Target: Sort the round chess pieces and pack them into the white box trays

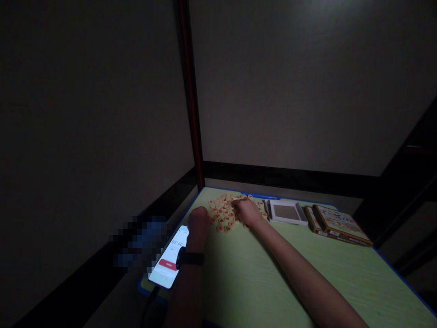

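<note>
A heap of round wooden game pieces (223, 210) with red and dark marks lies at the far left of a green table (259, 278). My left hand (198, 223), with a dark watch on its wrist, rests at the heap's left edge; its fingers look curled. My right hand (246, 212) lies on the right side of the heap, fingers bent down onto the pieces. The room is dim and the fingertips of both hands are hard to make out.
A lit phone (170, 258) showing a timer lies at the table's left edge. An open white box (286, 212) and a flat printed box lid (341, 224) sit at the far right. Walls close in behind and to the left.
</note>
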Action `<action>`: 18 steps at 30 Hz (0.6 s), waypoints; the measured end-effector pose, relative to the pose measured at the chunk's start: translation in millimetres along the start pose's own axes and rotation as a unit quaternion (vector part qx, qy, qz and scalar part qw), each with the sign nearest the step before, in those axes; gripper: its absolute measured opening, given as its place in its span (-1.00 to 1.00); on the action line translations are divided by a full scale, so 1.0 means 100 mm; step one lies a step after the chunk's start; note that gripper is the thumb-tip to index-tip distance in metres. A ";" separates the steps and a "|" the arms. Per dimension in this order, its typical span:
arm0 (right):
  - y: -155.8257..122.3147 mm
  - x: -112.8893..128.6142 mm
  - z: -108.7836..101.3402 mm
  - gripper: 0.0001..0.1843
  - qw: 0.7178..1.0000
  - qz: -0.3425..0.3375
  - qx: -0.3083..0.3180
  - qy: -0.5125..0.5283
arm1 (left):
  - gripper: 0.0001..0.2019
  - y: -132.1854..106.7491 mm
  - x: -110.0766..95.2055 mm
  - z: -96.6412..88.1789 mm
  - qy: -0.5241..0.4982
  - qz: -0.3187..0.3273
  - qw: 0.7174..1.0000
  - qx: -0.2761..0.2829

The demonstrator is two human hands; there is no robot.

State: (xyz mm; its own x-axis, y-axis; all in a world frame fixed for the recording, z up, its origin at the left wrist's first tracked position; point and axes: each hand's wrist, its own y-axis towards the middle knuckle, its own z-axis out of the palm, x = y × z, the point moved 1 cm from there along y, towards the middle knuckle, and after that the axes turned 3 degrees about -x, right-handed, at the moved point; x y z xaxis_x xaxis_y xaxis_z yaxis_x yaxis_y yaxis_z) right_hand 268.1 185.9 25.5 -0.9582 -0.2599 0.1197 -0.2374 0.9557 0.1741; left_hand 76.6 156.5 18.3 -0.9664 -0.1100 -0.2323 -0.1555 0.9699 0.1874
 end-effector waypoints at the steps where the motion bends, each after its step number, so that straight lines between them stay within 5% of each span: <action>1: 0.00 0.00 0.00 -0.60 1.000 0.003 0.001 0.001 | -0.77 0.00 -0.01 0.00 0.004 0.003 1.000 -0.001; 10: 0.02 0.05 -0.01 -0.64 0.999 0.049 0.004 0.018 | -0.67 -0.07 -0.14 0.02 0.054 0.045 0.997 -0.013; 18: 0.08 0.02 0.01 -0.58 0.998 0.010 -0.015 0.056 | -0.67 -0.09 -0.19 0.01 0.049 0.041 0.998 -0.023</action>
State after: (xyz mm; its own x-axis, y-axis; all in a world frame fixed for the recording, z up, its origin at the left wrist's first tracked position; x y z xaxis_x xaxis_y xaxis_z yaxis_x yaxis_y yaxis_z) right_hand 264.0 192.7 26.2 -0.9386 -0.2557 0.2314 -0.2114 0.9568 0.1998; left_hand 97.1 150.3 19.8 -0.9913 -0.0532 -0.1205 -0.0818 0.9656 0.2470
